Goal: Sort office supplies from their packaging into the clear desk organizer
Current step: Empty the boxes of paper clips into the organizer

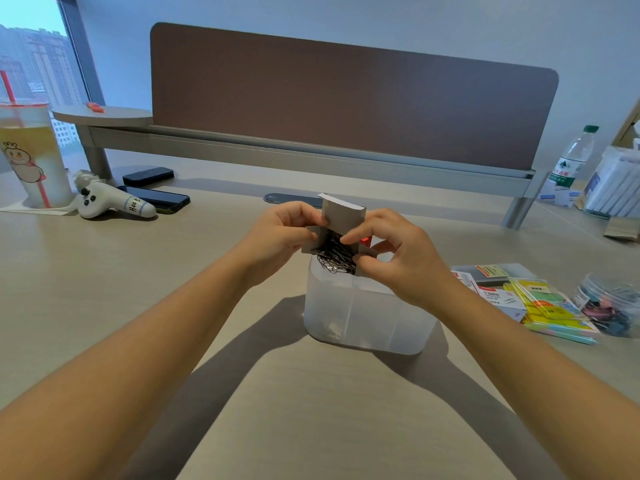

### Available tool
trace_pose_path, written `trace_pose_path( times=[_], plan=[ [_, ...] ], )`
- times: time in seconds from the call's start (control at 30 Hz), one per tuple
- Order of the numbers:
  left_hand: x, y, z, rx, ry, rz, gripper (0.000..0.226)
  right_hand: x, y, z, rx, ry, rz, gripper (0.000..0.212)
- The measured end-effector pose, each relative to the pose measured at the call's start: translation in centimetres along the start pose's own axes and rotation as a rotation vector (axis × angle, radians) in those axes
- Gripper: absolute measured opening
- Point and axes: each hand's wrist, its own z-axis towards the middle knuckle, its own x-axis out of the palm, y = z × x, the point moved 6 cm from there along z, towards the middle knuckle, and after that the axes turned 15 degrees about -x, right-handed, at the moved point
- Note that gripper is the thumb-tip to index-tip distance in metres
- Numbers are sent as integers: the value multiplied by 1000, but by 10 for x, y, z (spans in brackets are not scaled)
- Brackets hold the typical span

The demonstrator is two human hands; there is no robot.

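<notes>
A: Centre: we see a small grey cardboard box (341,220), its flap folded up and open, held directly above the clear desk organizer (367,313). What fills the box?

B: A tangled mass of thin, shiny metal paper clips (334,254), spilling at the box mouth over the organizer's rear left compartment. The organizer is frosted translucent plastic, a rounded-corner block with inner partitions, standing on the pale wood-grain table (311,410).

A: And the grip on each side?

B: The left hand (280,237) has its fingers curled round the left side of the box, thumb near the flap. The right hand (398,258) pinches the right side of the box, forefinger at the opening by the clips, thumb lower against the cardboard. Both grips are closed on the box.

A: To the right, well apart from the organizer?

B: Flat packets of sticky notes (550,306) in yellow, green and pastel tones, a small white carton (498,296) beside them, and a clear round tub (609,306) of coloured clips.

A: Far left?

B: A translucent drink cup (31,157) with a red straw, a white rounded handle-shaped device (110,202), and two dark phones (156,199). A plastic water bottle (571,164) stands at the far right, before the brown fabric divider panel (346,98).
</notes>
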Motion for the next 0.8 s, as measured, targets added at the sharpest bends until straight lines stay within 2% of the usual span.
trace_pose_path(
  times=[0.8],
  plan=[
    [5, -3, -5, -10, -36, 33, 35, 0, 1, -2, -14, -15, -38, 22]
  ],
)
